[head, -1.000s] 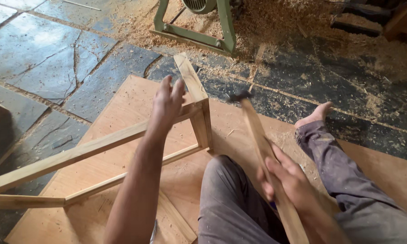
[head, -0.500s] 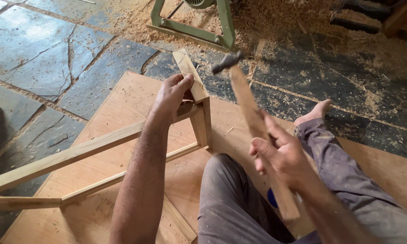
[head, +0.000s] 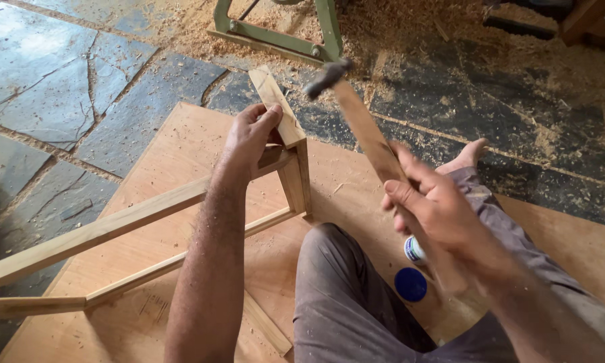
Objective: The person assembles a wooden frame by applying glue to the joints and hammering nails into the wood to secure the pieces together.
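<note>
Single head-worn view, looking steeply down and forward, close over the person's lap, hands and plywood sheet (head: pixel 181 148).

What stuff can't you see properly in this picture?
Head view only:
- Hammer: its head is blurred, so its shape is unclear.
- Wooden frame: its far end is cut off by the picture's left edge.
- Small white container: mostly hidden behind the right hand.
- The joint under the left hand: covered by the fingers.
- Green metal stand: its top is cut off by the upper edge.
</note>
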